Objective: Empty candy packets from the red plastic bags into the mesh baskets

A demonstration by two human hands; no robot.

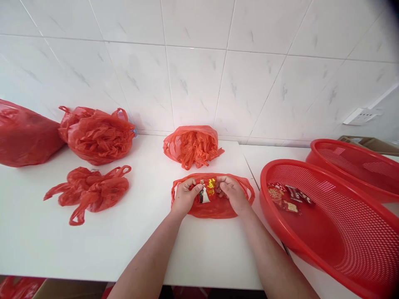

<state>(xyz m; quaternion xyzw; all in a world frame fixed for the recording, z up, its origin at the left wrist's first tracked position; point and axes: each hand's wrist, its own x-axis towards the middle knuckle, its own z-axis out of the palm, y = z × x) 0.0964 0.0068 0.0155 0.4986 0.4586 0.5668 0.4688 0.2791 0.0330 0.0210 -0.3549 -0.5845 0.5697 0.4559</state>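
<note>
A small red plastic bag (215,209) lies on the white table (93,249) in front of me. My left hand (184,196) and my right hand (232,192) are both closed on it, pinching its top from either side. Between the hands a red packet (208,190) with gold and white print shows at the bag's mouth. Just behind lies an open red bag (192,145) stuffed with more red bags.
A large red perforated basket (358,249) at the right holds several small red packets (288,198); a second red basket (355,166) lies behind it. Crumpled red bags (90,192), a fuller red bag (97,135) and another (21,135) lie at the left. A tiled wall stands behind.
</note>
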